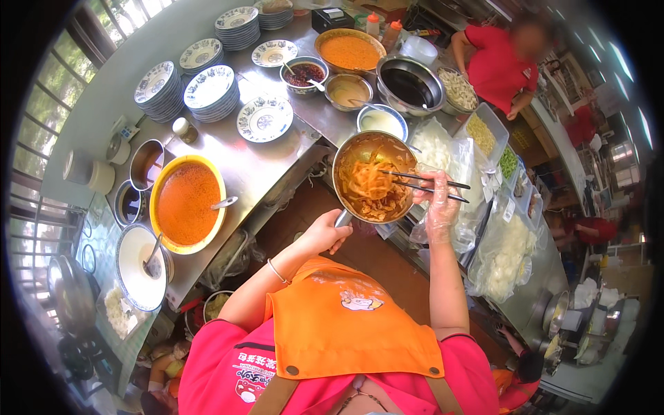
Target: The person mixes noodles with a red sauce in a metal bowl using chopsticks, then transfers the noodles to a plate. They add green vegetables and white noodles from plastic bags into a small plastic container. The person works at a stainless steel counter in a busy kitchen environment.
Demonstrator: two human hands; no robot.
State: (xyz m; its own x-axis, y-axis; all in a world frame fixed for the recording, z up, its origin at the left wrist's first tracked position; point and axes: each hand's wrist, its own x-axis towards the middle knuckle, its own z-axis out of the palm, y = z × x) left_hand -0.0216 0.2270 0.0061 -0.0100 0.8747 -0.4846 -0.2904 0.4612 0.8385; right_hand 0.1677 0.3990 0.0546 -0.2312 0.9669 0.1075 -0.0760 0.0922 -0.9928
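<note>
My left hand (324, 232) is closed around the handle of a steel pan (338, 174), held up in front of my body. Inside the pan lie noodle-like strips (372, 181) coated in orange-red sauce. In a clear plastic glove, my right hand (441, 202) holds black chopsticks (456, 192), whose tips reach into the strips. Just beyond the pan stands a blue-rimmed bowl of pale liquid (383, 122). Bags of white food (433, 145) lie to the right of it.
On the left counter are a yellow-rimmed basin of red sauce (188, 199), a white bowl with a ladle (137, 280) and stacked plates (209, 88). Ahead stand a bowl of dark liquid (410, 85) and an orange sauce basin (350, 51). A co-worker (498, 67) stands beyond the right counter.
</note>
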